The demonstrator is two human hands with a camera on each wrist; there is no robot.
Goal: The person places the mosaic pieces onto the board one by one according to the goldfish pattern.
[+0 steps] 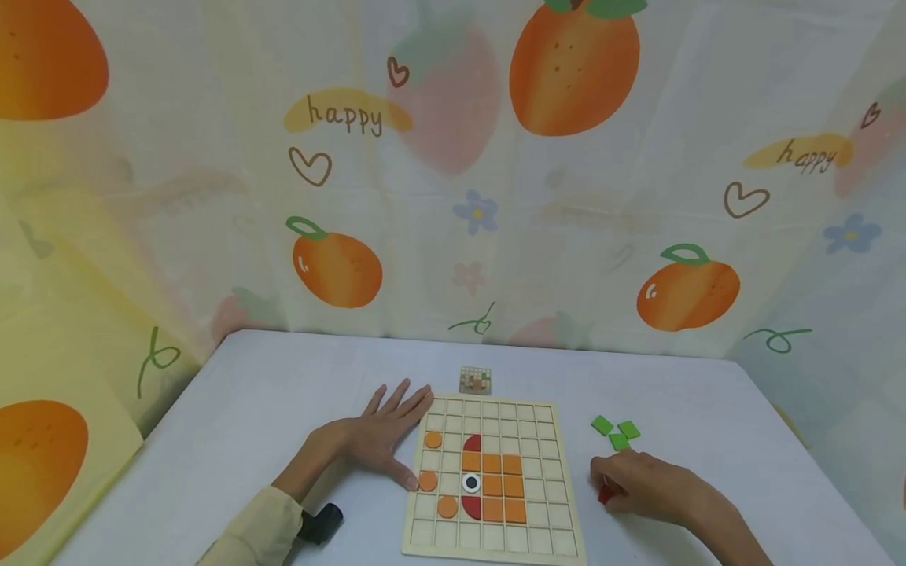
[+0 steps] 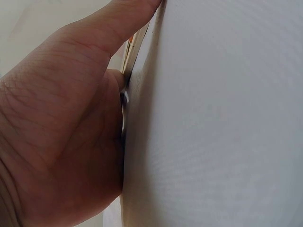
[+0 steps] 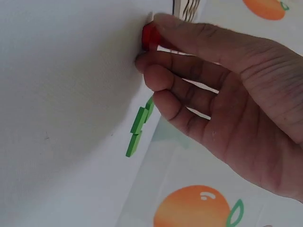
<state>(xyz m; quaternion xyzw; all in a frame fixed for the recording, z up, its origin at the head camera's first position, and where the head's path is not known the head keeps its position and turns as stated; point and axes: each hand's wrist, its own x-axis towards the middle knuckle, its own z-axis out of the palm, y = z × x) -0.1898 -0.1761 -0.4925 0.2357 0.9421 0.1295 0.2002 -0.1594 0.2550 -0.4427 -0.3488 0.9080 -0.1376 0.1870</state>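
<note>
A pale wooden grid board (image 1: 569,503) lies on the table. My left hand (image 1: 378,440) rests with spread, straight fingers along its left edge, the thumb and fingertips right at the rim. Two red rounded pieces (image 1: 471,509), an eye disc (image 1: 471,483), several orange squares (image 1: 493,486) and three orange discs (image 1: 433,439) sit in the cells. To the board's right, my right hand (image 1: 647,486) pinches a red piece (image 3: 150,37) between thumb and index finger, low over the table; the fingers cover part of it.
Three green tiles (image 1: 619,442) lie just beyond my right hand. A small patterned card (image 1: 475,380) is behind the board's far edge. A black object (image 1: 324,523) is by my left wrist. A fruit-printed curtain (image 1: 425,259) hangs behind the white table (image 1: 283,393).
</note>
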